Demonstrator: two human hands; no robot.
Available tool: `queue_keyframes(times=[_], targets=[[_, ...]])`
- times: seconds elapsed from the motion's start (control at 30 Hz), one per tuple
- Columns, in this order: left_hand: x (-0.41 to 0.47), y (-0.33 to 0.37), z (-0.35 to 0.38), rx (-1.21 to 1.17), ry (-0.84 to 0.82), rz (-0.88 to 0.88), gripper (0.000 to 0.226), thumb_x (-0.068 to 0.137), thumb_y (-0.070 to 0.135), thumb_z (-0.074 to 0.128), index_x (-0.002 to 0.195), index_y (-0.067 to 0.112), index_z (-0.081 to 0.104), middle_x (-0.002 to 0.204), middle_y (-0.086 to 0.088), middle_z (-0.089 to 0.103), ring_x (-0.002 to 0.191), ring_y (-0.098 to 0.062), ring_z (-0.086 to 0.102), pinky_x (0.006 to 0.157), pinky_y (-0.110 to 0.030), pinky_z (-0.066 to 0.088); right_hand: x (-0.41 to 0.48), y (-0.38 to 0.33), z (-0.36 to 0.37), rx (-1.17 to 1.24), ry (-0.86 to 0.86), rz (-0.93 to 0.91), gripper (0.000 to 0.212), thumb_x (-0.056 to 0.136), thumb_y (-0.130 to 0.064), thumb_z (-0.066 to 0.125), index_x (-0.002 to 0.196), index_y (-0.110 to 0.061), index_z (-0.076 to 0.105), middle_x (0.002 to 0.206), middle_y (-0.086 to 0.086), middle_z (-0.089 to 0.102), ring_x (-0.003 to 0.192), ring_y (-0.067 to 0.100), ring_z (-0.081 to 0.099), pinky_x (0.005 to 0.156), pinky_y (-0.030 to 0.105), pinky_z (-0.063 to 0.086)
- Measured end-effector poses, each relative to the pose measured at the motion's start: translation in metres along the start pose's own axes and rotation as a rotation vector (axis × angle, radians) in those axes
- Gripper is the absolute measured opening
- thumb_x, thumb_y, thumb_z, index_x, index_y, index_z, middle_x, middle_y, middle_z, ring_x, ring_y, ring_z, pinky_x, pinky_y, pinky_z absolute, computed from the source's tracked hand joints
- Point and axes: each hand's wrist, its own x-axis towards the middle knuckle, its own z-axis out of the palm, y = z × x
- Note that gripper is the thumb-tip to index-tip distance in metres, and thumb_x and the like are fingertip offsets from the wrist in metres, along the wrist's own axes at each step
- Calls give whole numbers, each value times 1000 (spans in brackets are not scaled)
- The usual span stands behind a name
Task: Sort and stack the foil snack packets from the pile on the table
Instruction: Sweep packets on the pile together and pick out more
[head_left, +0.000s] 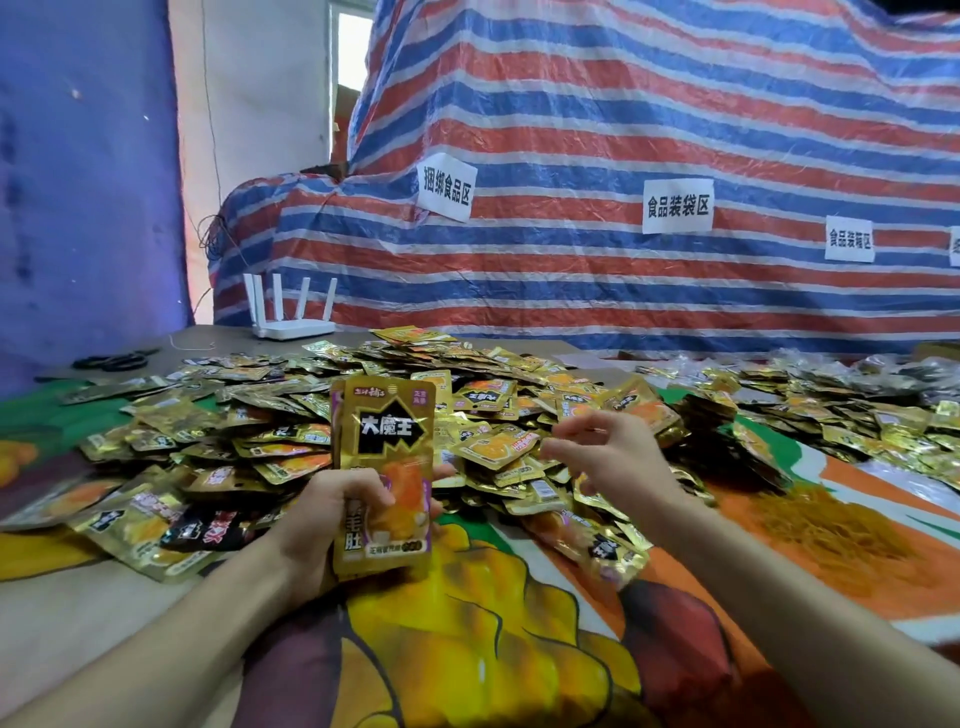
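Foil packets (384, 431) stand gripped in the left hand (317, 514) for squaring, empty right hand (608, 452) half-open over the pile (291, 410)

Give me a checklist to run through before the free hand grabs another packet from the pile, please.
1. Left hand grips the held packet securely: ok, fingers curl round its lower half.
2. Held packet upright, printed face toward the camera: ok.
3. Right hand free: ok, fingers spread, holding nothing that shows.
4. Pile within reach: ok, it lies right beneath the right hand.
5. More packets stacked behind the held one: cannot tell.
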Motion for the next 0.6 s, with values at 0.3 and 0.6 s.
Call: queue_keyframes(times=[0.3,0.6], targets=[[-9,8,-2,-112,3,27,43,65,7,52,98,-1,78,101,-26,72,80,-34,73,71,-41,61,-2,-3,97,84,14,-184,12,85,-14,80,88,-17,69,85,0,74,81,12,71,75,29,58],[-10,7,-12,-237,-65,37,66,49,5,73,114,-8,70,103,-27,70,89,-40,70,76,-44,60,-4,6,84,124,-131,-133,18,98,-17,66,115,-20,68,101,2,73,96,13,70,71,20,56]])
